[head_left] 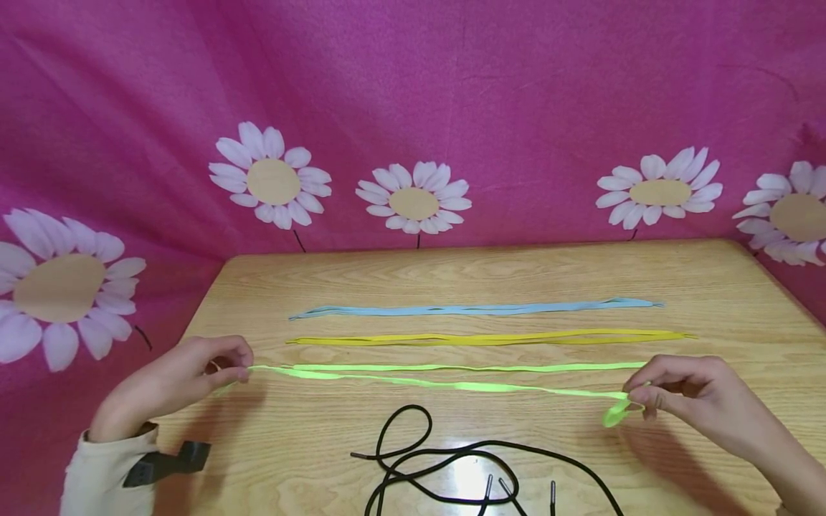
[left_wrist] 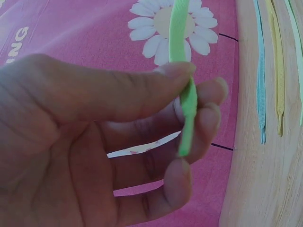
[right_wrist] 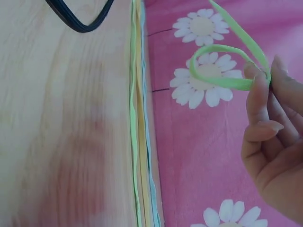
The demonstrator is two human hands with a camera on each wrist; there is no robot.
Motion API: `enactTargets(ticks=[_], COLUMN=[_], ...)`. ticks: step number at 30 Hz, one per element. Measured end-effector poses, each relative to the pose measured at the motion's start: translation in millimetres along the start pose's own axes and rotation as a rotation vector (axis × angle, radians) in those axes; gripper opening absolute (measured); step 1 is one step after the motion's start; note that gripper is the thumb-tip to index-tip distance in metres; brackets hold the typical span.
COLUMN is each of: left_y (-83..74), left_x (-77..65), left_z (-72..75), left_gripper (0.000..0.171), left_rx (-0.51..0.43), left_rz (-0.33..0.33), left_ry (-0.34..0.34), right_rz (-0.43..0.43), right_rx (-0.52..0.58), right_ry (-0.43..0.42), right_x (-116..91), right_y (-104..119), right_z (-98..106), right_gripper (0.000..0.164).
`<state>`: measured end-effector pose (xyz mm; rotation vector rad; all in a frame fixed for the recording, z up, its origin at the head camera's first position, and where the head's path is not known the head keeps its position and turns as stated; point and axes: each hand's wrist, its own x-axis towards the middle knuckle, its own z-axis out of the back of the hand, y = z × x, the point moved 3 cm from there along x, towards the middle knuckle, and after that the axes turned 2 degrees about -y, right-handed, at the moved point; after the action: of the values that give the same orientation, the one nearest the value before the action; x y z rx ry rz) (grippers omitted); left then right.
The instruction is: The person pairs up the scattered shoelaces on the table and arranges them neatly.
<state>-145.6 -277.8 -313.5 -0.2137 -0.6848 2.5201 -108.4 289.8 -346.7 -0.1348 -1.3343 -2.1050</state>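
Observation:
A lime-green flat shoelace [head_left: 490, 388] stretches between the two hands, low over the table. At its left end, my left hand [head_left: 187, 373] pinches it between thumb and fingers; in the left wrist view the lace tip [left_wrist: 186, 137] points down past the fingertips. My right hand [head_left: 703, 401] pinches the lace toward its other end, and a small loop of it [head_left: 616, 413] hangs below the fingers. The right wrist view shows that loop [right_wrist: 222, 48] beside the fingertips. Just behind the held lace, another lime-green strand [head_left: 452, 368] lies along the table.
Behind the green strand lie a yellow shoelace [head_left: 477, 339] and a blue shoelace [head_left: 452, 310], both straight and roughly parallel. Black round cords [head_left: 516, 446] with metal tips lie tangled at the near edge of the wooden table [head_left: 310, 276]. A pink flowered cloth [head_left: 516, 93] hangs behind.

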Motion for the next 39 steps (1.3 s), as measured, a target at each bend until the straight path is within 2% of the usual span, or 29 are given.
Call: enactTargets(ticks=[3, 5, 8, 10, 13, 15, 18, 20, 22, 26, 30, 33, 35, 39], left_y=[1.3, 2.0, 3.5, 5.2, 8.0, 9.7, 12.3, 14.9, 17.8, 24.8, 31.0, 32.8, 33.7, 38.2], left_x=[-1.8, -3.3, -5.4, -7.0, -9.3, -10.7, -12.1, -12.7, -13.0, -11.0, -3.2, 3.5, 7.5, 12.9], left_z=[2.5, 4.5, 7.7, 9.2, 11.3, 12.5, 14.4, 14.9, 14.1, 9.8, 1.8, -4.0, -6.6, -10.6], left_gripper=[0.014, 0.016, 0.015, 0.016, 0.016, 0.017, 0.014, 0.012, 0.01, 0.009, 0.008, 0.006, 0.006, 0.012], left_rx=[0.013, 0.026, 0.026, 0.034, 0.037, 0.043, 0.051, 0.061, 0.062, 0.048, 0.035, 0.029, 0.042, 0.096], left_rz=[-0.004, -0.008, 0.022, 0.008, 0.0, 0.002, 0.05, 0.087, 0.101, 0.096, 0.101, 0.11, 0.099, 0.064], left_ry=[-0.03, -0.06, -0.076, -0.1, -0.117, -0.127, -0.109, -0.088, -0.074, -0.068, -0.059, -0.058, -0.094, -0.231], right_rz=[-0.012, -0.057, -0.155, -0.179, -0.143, -0.066, -0.014, 0.022, -0.007, -0.067, -0.14, -0.195, -0.214, -0.23], right_rx=[-0.037, -0.101, -0.194, -0.176, -0.15, -0.044, -0.032, 0.029, -0.036, -0.039, -0.146, -0.244, -0.249, -0.23], right_ry=[-0.046, -0.107, -0.207, -0.263, -0.324, -0.337, -0.354, -0.355, -0.384, -0.429, -0.464, -0.482, -0.49, -0.523], right_x=[-1, -2, -6, -10, -17, -19, -22, -24, -29, -45, -66, -75, -75, -72], right_y=[0, 0, -2, -6, -13, -20, -26, -33, -39, -69, -112, -130, -130, -117], right_z=[8, 14, 28, 39, 55, 65, 76, 82, 87, 99, 114, 119, 118, 109], right_gripper=[0.034, 0.032, 0.028, 0.027, 0.028, 0.028, 0.027, 0.027, 0.033, 0.036, 0.037, 0.04, 0.037, 0.037])
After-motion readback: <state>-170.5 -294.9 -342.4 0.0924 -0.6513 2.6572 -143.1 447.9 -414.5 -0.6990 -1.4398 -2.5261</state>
